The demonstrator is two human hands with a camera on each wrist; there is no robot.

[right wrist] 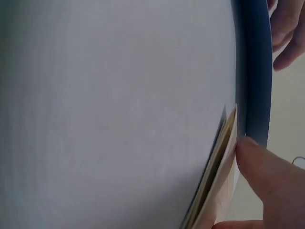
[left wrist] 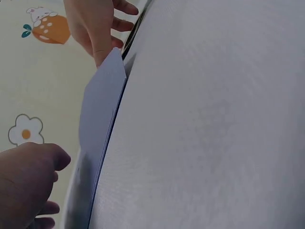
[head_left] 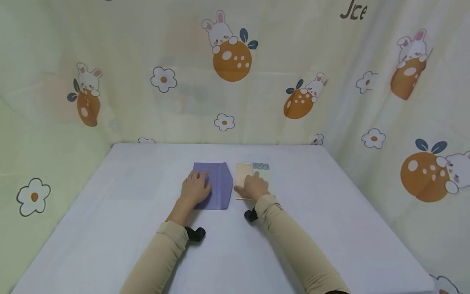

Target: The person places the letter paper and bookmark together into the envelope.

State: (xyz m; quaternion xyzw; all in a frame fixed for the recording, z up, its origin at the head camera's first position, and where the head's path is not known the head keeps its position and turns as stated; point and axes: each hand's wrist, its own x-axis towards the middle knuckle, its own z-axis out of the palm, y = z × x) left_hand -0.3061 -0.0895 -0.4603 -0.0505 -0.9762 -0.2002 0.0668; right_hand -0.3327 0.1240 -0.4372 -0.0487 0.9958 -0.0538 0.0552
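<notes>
A purple envelope (head_left: pixel 216 185) lies flat on the white table, its flap side to the right. My left hand (head_left: pixel 196 188) rests on its left part with the fingers spread; the left wrist view shows the thumb (left wrist: pixel 59 156) beside the envelope (left wrist: pixel 101 102). Just right of it lies a small stack of paper or card (head_left: pixel 242 173), cream on the left and pale green with a grey-blue patterned strip on the right. My right hand (head_left: pixel 254 185) rests on this stack, thumb pointing left. Up close, several layers (right wrist: pixel 221 176) fan slightly apart, with the thumb (right wrist: pixel 257 162) touching the top one.
The white table (head_left: pixel 293 245) reaches back to a cream curtain (head_left: pixel 183 114) printed with rabbits, oranges and flowers. Curtain also hangs along both sides. A black wrist-camera mount (head_left: pixel 196 234) sits under the left wrist and another (head_left: pixel 251 215) under the right.
</notes>
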